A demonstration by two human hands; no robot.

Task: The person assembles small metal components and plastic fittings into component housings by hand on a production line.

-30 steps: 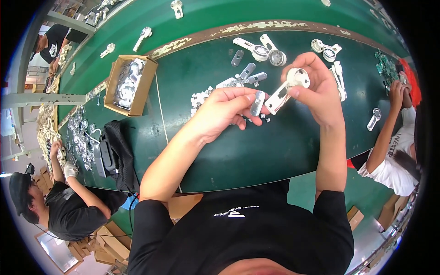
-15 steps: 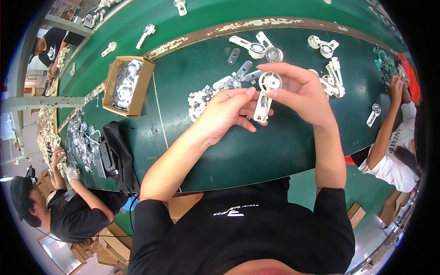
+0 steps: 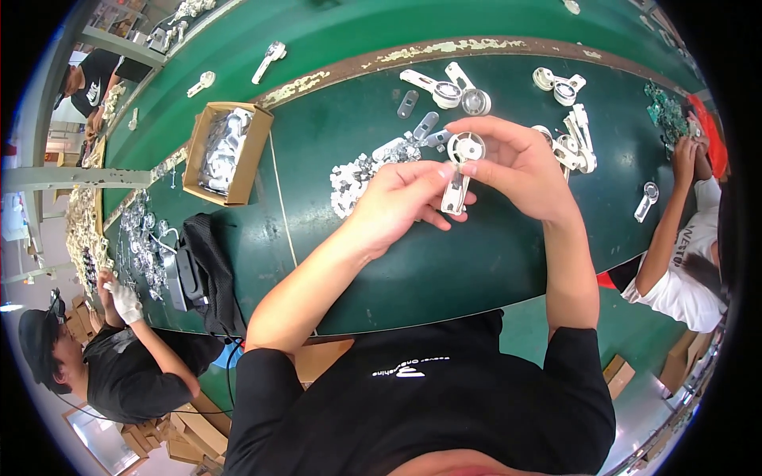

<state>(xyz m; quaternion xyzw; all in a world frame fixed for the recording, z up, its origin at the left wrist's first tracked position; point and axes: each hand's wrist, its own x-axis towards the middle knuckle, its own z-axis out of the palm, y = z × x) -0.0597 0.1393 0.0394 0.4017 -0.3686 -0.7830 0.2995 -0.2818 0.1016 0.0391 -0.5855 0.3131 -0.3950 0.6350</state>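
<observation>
Just above the frame's centre, we hold the white bracket with a round wheel (image 3: 459, 170) between both hands, its long axis near vertical, wheel uppermost. Our right hand (image 3: 520, 170) pinches the wheel end; our left hand (image 3: 405, 202) closes on the lower arm.

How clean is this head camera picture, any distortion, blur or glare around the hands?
Head view: heavy fisheye, the green table's edge bows and a black rim frames the picture; the white pulley bracket between left hand and right hand is sharp; lighting even, no strong glare.
</observation>
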